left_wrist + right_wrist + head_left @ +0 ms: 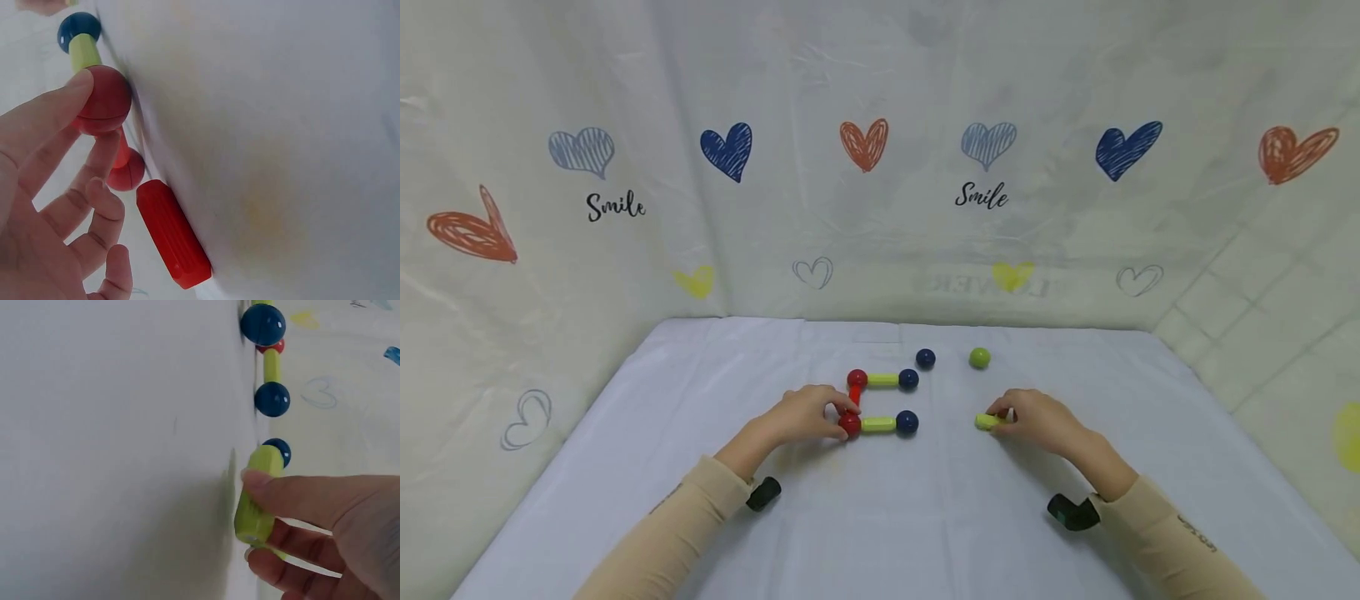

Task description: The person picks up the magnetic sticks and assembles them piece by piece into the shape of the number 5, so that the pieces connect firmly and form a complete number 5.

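Grip (356, 524) pinches 1 green rod (251, 520), ball (285, 451) apparently behind.

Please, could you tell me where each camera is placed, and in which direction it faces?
Head: worn on the head, facing forward and down at the table; the left hand, right hand and both sleeves show.
Left wrist: on that wrist, facing the red ball held there; the left hand shows large.
Right wrist: on that wrist, facing the yellow-green rod pinched there; the right hand shows large.
Shared: head and right wrist views both show the pinched rod.
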The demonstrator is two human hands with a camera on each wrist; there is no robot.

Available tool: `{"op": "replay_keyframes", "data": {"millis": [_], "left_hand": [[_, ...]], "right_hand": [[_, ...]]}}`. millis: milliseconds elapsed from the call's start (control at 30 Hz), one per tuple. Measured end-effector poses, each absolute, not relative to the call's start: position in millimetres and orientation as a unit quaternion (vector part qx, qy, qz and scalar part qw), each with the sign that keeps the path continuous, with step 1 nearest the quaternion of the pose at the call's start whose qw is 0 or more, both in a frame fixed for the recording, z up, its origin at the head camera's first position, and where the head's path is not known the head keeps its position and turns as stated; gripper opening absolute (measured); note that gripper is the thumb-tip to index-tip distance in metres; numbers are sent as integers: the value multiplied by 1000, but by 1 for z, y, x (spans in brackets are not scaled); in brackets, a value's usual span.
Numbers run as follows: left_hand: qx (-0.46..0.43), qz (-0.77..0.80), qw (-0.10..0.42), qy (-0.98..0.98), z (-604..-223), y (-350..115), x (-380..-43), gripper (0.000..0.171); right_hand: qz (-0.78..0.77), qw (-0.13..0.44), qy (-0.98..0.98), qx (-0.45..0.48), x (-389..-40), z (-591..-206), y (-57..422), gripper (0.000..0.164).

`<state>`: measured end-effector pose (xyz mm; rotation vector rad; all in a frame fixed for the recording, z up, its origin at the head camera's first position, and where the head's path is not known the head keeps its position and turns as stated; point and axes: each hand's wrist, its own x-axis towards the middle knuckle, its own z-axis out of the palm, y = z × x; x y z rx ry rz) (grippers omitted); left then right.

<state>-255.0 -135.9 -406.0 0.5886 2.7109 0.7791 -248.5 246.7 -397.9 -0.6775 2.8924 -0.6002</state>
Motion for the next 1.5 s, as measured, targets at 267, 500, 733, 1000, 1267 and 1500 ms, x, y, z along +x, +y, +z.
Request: {"op": "replay_keyframes", "data": {"millis": [267, 500, 733, 1000, 1267, 1500], "left_hand": [[193, 275, 133, 932, -406, -134, -256, 34], [186, 292, 134, 928, -408, -136, -256, 33], [188, 297, 136, 926, -410, -137, -257, 33], [189, 298, 137, 926, -409, -137, -256, 32], [188, 296, 136, 926, -409, -137, -258, 33], [185, 295, 140, 927, -410, -136, -259, 34]], "right_hand": [[-285, 70, 927, -235, -249, -400, 232, 23], [-436, 184, 859, -197, -247, -411, 209, 28], [-513, 252, 811, -122, -238, -419, 190, 27], [-511, 287, 802, -114, -230, -422, 174, 22], [-528, 320, 781, -97, -228, -427, 162, 23], [-533, 333, 774, -68, -232, -433, 160, 25]]}}
